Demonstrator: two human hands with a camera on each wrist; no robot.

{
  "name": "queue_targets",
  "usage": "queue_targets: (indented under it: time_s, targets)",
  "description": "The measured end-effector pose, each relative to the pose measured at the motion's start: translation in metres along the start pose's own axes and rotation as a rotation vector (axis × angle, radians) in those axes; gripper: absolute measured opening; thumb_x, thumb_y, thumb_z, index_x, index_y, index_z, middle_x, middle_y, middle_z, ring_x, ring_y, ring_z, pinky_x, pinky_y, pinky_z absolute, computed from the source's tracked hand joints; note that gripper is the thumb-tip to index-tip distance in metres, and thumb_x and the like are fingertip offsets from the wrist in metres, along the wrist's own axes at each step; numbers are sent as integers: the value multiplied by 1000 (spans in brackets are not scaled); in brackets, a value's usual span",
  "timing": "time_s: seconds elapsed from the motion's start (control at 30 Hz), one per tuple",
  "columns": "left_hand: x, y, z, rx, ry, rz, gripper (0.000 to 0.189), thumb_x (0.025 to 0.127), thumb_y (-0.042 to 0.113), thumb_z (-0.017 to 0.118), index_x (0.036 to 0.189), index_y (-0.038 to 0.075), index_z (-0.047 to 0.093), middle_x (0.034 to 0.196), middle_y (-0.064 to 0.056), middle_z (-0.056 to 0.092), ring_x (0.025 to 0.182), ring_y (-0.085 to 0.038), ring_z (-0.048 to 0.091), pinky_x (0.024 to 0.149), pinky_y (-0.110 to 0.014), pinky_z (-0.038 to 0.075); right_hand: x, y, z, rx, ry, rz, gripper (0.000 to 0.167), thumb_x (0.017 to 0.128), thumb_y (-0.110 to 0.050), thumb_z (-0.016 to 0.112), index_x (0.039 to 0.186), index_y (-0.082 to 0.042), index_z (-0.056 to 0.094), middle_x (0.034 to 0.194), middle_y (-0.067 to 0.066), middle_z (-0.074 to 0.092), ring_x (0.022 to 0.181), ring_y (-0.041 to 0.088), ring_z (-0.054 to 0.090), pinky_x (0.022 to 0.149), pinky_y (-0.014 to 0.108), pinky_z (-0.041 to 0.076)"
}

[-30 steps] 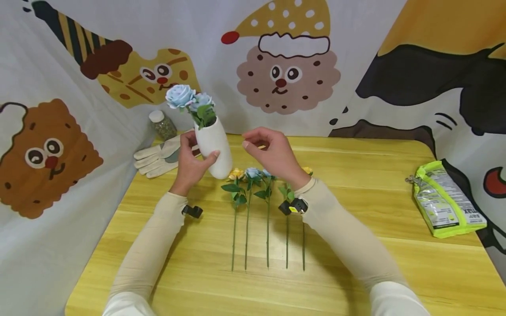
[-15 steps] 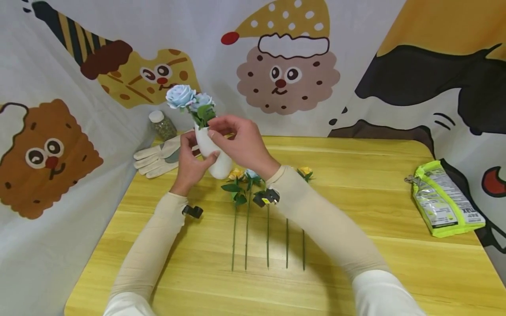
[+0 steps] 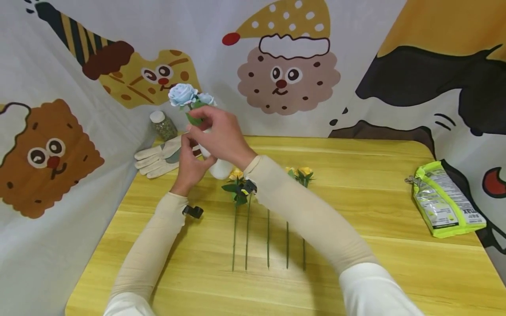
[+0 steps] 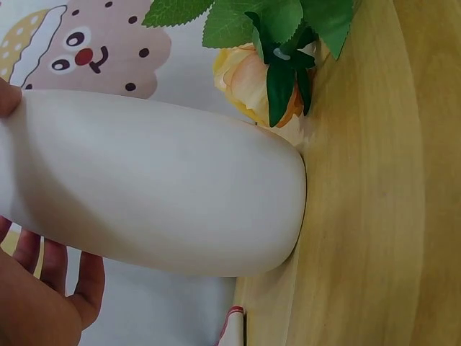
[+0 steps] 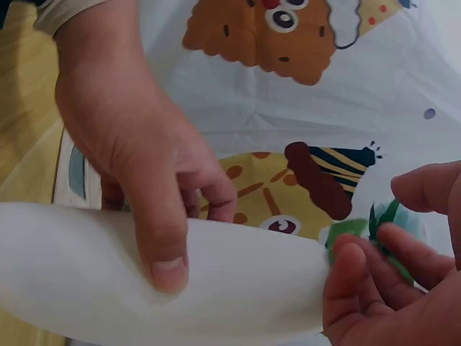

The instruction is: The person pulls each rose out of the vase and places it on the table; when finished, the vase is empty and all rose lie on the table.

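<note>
Now, compared with a second ago, the right grip (image 3: 227, 136) has been brought leftward from clear space beside the vase (image 4: 158, 184) to its mouth, and part of the leaves (image 3: 193, 119) is covered by it. Two yellow roses (image 3: 305, 171) on the table (image 3: 197, 285) have been uncovered beyond the right sleeve (image 3: 308, 219), while the vase and the left grip (image 3: 191, 162) have been left nearly in place. The vase is held by the left grip around its body, with the thumb in front and the fingers behind. The leaves below the blue roses (image 3: 182, 94) are met by the bent fingers of the right grip; whether they are pinched cannot be told. The vase's mouth is turned up and its rounded base down toward the table, though contact there cannot be confirmed. In the head view its long axis is slanted from base at lower right to mouth at upper left; in the left wrist view it is seen roughly square to the table.
</note>
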State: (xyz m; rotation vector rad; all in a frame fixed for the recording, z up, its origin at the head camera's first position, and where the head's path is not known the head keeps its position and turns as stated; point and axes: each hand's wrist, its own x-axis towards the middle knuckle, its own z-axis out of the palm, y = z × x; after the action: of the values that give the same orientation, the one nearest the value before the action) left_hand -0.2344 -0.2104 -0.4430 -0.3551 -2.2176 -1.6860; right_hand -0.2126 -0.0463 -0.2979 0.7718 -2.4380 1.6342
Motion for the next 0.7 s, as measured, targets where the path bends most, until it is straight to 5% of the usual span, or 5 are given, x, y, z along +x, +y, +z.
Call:
queue_targets:
  time_s: [0.27,0.47,0.7]
  targets:
    - [0,4,-1,31,3,-3,71,87,14,84,143,8,40,128,-5,49,118,-22,55,101,-44,52,16,2,4,-83,66,32,37,108,-30,60,138,-10,68,123,3,70,94,14,61,81,24,49]
    - [-1,2,-2,29,-2,3,72,88,17,85,144,7,40,131,-11,50,121,-28,55,100,-46,51,26,-2,8,-148,83,90,24,107,-35,63,114,-16,76,106,-4,74,84,12,62,75,26,48]
    - [1,-1,-1,8,19,20,69,86,5,83,140,4,40,123,0,49,119,-33,54,100,-51,49,33,-11,18,-232,116,175,19,98,-35,73,89,-18,70,88,-5,67,82,13,60,67,28,44]
